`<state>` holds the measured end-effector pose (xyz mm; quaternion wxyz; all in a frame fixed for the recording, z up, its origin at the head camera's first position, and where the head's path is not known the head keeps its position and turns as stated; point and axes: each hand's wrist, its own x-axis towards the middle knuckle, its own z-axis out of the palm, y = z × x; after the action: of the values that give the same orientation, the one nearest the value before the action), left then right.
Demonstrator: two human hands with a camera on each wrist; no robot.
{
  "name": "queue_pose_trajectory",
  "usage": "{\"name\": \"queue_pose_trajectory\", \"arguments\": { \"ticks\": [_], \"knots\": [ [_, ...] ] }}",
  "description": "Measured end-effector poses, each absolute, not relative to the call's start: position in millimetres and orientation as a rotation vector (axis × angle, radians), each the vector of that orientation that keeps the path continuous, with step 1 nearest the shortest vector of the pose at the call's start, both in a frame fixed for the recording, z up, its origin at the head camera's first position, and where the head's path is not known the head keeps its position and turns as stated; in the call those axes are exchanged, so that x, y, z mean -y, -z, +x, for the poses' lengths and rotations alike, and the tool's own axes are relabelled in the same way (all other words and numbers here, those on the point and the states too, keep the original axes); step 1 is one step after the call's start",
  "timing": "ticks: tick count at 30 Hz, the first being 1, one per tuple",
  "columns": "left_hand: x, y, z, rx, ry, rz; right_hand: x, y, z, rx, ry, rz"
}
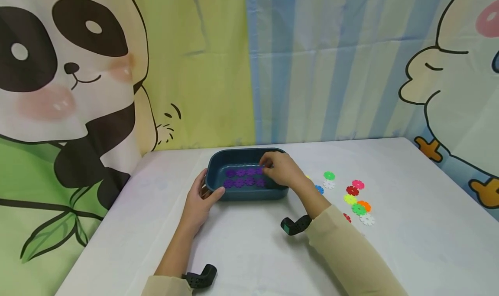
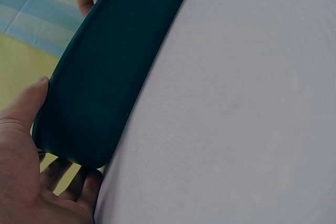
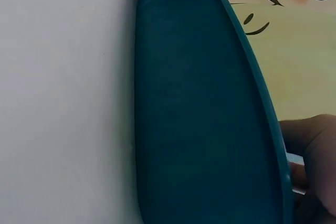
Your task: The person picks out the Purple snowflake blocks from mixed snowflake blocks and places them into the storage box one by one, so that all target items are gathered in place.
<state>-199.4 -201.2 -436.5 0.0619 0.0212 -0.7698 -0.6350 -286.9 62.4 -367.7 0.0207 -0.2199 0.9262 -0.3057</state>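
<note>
A dark teal plastic tray [image 1: 249, 196] sits on the white table. Inside it, several purple snowflake-shaped discs [image 1: 238, 182] lie in two rows. My left hand [image 1: 197, 203] grips the tray's left end; in the left wrist view its thumb [image 2: 32, 98] lies against the rim and the fingers reach around the end. My right hand [image 1: 282, 168] reaches over the right end into the tray, fingertips bent together at a purple disc that they mostly cover. In the right wrist view the tray wall [image 3: 199, 103] hides those fingertips.
Loose snowflake discs in green, white, red, pink, yellow, orange and blue, including a green disc [image 1: 359, 209], lie to the tray's right, some partly behind my right forearm. A printed curtain [image 1: 210, 70] hangs behind the table [image 1: 241, 252]. Each wrist wears a black camera band.
</note>
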Motion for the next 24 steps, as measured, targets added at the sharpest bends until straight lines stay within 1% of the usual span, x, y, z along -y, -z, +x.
{"name": "queue_pose_trajectory", "arguments": {
  "ticks": [11,24],
  "knots": [
    [203.1,437.9,-198.6,2.344,1.912,0.055,-94.5,367.6,-268.7,-2.809,1.235,-0.765],
    [205.1,438.7,-199.0,2.37,1.885,0.059,-131.4,358.2,-245.3,-2.831,1.253,-0.749]
  ]
}}
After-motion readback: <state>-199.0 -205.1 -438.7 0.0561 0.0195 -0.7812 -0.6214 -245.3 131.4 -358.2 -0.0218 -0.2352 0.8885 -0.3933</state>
